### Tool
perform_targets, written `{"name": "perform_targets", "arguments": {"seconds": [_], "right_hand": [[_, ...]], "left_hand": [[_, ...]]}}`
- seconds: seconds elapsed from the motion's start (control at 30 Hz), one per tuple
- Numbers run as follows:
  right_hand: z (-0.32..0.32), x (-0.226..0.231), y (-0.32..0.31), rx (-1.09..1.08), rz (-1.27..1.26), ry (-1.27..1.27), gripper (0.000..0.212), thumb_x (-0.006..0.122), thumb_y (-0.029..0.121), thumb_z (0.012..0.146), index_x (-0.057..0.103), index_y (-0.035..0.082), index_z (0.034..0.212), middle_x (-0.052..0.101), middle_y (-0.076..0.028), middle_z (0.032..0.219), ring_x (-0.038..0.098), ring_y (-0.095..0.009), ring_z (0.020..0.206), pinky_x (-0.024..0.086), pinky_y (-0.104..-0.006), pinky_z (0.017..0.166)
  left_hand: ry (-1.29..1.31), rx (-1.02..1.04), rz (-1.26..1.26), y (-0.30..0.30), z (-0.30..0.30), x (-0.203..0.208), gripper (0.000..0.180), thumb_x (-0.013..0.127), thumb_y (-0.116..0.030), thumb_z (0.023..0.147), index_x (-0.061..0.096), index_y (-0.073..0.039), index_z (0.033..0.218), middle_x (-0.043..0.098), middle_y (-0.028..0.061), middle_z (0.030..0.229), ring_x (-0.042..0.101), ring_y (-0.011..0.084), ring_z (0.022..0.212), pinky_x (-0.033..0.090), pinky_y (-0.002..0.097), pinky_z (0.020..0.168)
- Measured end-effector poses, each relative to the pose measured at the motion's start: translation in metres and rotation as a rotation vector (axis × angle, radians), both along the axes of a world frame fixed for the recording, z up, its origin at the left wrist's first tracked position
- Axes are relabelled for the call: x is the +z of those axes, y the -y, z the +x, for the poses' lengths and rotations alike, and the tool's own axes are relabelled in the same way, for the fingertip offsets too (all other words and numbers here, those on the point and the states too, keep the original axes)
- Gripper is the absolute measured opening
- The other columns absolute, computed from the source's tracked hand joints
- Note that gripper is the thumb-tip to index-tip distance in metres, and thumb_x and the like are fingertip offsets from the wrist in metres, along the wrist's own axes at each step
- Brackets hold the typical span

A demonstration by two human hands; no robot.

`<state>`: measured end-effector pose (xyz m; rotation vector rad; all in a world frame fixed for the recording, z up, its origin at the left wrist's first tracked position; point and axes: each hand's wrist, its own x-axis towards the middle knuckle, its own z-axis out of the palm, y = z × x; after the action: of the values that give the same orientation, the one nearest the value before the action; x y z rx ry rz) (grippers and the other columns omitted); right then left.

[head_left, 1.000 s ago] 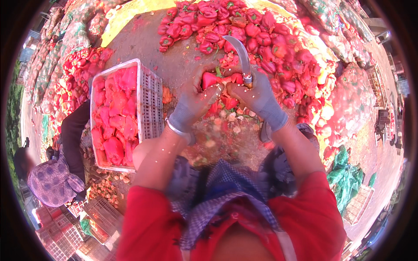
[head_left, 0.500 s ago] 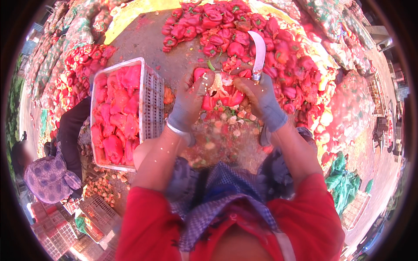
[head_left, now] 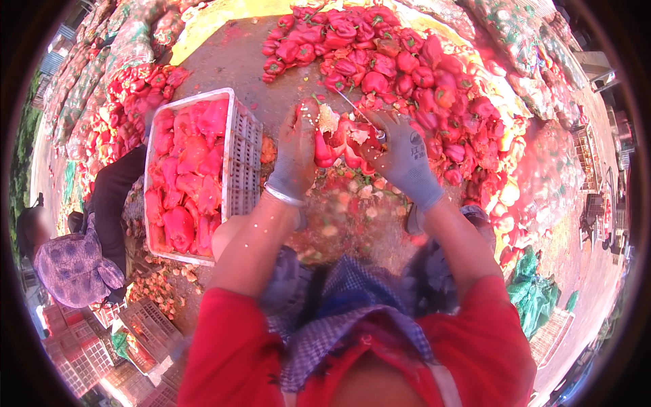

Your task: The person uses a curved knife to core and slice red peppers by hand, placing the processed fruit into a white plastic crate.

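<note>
glossy split pepper (head_left: 336, 139), knit-gloved hands (head_left: 352, 152)

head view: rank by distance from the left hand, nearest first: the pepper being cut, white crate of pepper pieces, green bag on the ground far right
1. Pepper being cut: held in the left hand.
2. White crate: just to that hand's left.
3. Green bag: far right, beyond the right hand.

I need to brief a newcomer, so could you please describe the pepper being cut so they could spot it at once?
Start at the white crate of cut pieces, then look right to the gloved hands. The pepper sits between the left hand and right hand; unlike the whole ones heaped behind, it is split open, with its pale core showing.
</note>
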<state>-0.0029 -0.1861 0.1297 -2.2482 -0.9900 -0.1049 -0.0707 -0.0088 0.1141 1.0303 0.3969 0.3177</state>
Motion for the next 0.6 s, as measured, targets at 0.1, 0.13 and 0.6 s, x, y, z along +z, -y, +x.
{"name": "perform_targets", "arguments": {"seconds": [0.1,0.13,0.6], "right_hand": [[-0.006,0.002,-0.001,-0.041,-0.124,0.109,0.044,0.073,0.027,0.078,0.063,0.012,0.119,0.064,-0.018,0.113,0.065,-0.035,0.096,0.053,-0.0452,0.075],[-0.004,-0.001,0.0,-0.027,-0.087,0.126,0.043,0.073,0.028,0.079,0.064,0.012,0.117,0.065,-0.017,0.11,0.065,-0.035,0.094,0.053,-0.0448,0.074],[0.007,0.004,0.0,-0.102,0.208,-0.23,0.028,0.077,0.02,0.081,0.068,0.002,0.099,0.069,-0.014,0.082,0.069,-0.026,0.076,0.053,-0.0378,0.068]], "left_hand": [[-0.033,0.016,0.084,-0.002,0.003,-0.012,0.04,0.054,-0.045,0.098,0.056,-0.005,0.099,0.064,0.0072,0.086,0.065,0.0138,0.071,0.056,0.0284,0.06],[-0.035,0.016,0.087,0.0,0.004,-0.011,0.041,0.055,-0.045,0.098,0.056,-0.005,0.099,0.064,0.0074,0.087,0.065,0.014,0.072,0.056,0.0288,0.06],[-0.007,-0.099,-0.02,0.003,-0.001,-0.001,0.028,0.06,-0.034,0.097,0.057,-0.008,0.106,0.059,0.0007,0.09,0.061,0.0091,0.079,0.055,0.0268,0.07]]}}
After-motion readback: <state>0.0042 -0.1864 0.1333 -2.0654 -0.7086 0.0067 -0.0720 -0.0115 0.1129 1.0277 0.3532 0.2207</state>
